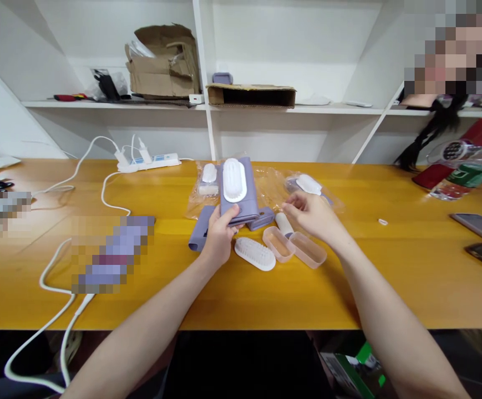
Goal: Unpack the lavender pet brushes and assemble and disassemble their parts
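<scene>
My left hand [219, 235] grips a flat purple-grey case [247, 197] by its lower edge, thumb on the front. A white oval ribbed piece [234, 180] lies against the case's face. To the right, my right hand [309, 216] hovers over the small parts, fingers loosely curled and thumb a little apart, with nothing visible in them. Below the hands lie a white bristled oval brush [255, 254], two translucent pink oval cups [279, 244] and a white roller [283, 224]. Another purple piece [201, 228] sits partly behind my left hand.
Clear plastic bags with white and purple pieces [307, 184] lie behind. A charging phone [113, 255] and white cable are at left, below a power strip [153, 162]. Phones [480, 230] and a bottle [469, 169] stand right. Shelves hold cardboard boxes [163, 69]. A person is at upper right.
</scene>
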`<state>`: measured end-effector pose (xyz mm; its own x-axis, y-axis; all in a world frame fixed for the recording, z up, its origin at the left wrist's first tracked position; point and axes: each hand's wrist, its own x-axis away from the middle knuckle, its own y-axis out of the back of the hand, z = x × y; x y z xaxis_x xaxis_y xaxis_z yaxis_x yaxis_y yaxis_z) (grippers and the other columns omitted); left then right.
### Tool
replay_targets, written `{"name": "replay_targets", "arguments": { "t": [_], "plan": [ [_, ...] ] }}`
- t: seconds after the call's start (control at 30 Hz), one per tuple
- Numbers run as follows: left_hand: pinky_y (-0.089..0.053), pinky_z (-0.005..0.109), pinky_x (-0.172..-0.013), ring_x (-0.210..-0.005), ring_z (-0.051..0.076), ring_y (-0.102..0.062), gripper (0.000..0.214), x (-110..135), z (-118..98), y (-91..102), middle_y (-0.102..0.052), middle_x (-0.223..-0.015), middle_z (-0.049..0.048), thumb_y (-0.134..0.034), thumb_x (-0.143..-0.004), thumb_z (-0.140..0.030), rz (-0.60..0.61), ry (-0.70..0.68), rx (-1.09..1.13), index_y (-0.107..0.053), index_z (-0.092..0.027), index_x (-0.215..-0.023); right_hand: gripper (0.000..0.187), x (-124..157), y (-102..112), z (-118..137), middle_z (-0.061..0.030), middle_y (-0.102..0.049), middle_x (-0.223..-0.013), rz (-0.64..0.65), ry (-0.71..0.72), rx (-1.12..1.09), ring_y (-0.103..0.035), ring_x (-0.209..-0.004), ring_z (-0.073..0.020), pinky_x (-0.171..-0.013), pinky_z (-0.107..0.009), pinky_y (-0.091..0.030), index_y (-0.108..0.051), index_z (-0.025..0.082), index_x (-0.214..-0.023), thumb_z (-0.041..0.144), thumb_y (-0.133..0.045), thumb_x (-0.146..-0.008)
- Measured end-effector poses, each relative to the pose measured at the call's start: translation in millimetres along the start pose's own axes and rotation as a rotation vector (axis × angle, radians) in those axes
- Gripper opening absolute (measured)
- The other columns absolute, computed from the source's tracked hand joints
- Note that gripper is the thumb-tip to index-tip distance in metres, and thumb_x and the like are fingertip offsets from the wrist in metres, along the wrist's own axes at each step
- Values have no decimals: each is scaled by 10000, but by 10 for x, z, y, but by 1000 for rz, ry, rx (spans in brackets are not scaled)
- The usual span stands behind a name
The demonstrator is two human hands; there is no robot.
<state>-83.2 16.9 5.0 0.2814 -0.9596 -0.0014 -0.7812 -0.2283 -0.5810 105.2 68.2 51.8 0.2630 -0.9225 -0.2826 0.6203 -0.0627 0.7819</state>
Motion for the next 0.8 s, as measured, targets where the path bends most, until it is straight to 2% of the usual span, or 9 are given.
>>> {"name": "replay_targets", "arguments": {
  "t": [0.1, 0.2, 0.27, 0.33, 0.4, 0.47, 0.53, 0.63, 0.8],
  "plan": [
    [-490, 281, -723, -830, 164, -646, 272, -44, -48, 28, -664, -856, 13, -690, -674, -302, -46, 17, 84, -581, -188, -895, 41, -34, 48, -96, -83, -647, -715, 42, -67, 263, -571, -671, -219, -559, -312, -342, -596, 192, -719, 219, -568, -733],
    [-505, 302, -738, -849, 191, -674, 245, -69, -104, 45, -692, -857, 44, -627, -720, -316, -38, 89, 102, -583, -177, -916, 75, -47, 8, -148, -111, -658, -750, 107, -93, 319, -595, -703, -249, -551, -319, -336, -596, 192, -713, 260, -579, -741],
    [-510, 312, -748, -881, 213, -690, 273, -65, -126, 46, -705, -909, 76, -591, -750, -335, 29, 147, 94, -579, -165, -963, 124, -49, -45, -144, -103, -654, -739, 101, -73, 293, -593, -692, -243, -560, -324, -341, -591, 194, -713, 306, -579, -764],
    [-511, 320, -758, -897, 230, -700, 312, -44, -125, 39, -702, -969, 97, -585, -762, -347, 111, 175, 56, -565, -161, -1012, 149, -37, -94, -102, -79, -644, -724, 62, -5, 167, -582, -670, -216, -583, -324, -369, -589, 192, -742, 335, -581, -782],
    [-508, 321, -744, -846, 228, -709, 352, -11, -102, 25, -697, -978, 95, -619, -746, -352, 177, 168, -11, -554, -163, -1036, 202, -4, -127, -26, -52, -637, -748, 62, 71, -98, -580, -646, -184, -601, -318, -411, -590, 187, -844, 384, -572, -806],
    [-499, 304, -687, -773, 211, -702, 392, 25, -66, 11, -696, -954, 86, -669, -712, -354, 223, 141, -72, -558, -161, -1034, 293, 46, -141, 62, -37, -637, -814, 144, 99, -418, -597, -646, -164, -606, -310, -451, -565, 191, -975, 449, -534, -838],
    [-480, 282, -631, -760, 201, -686, 432, 54, -25, 2, -695, -961, 86, -709, -681, -358, 267, 130, -109, -566, -160, -1038, 316, 96, -143, 139, -32, -637, -860, 217, 87, -630, -614, -687, -163, -617, -306, -475, -548, 204, -1009, 478, -507, -857],
    [-463, 270, -609, -797, 201, -672, 484, 69, 19, 4, -687, -1016, 88, -731, -665, -360, 317, 150, -138, -564, -175, -1080, 272, 137, -142, 196, -35, -635, -877, 236, 76, -731, -606, -729, -169, -633, -310, -490, -558, 213, -976, 454, -532, -854],
    [-438, 268, -582, -764, 199, -663, 482, 30, 46, 45, -686, -989, 85, -720, -656, -378, 326, 177, -167, -573, -180, -1071, 239, 131, -160, 193, -23, -603, -797, 204, 84, -694, -580, -718, -170, -641, -317, -500, -558, 206, -910, 435, -555, -843]
  ]
}}
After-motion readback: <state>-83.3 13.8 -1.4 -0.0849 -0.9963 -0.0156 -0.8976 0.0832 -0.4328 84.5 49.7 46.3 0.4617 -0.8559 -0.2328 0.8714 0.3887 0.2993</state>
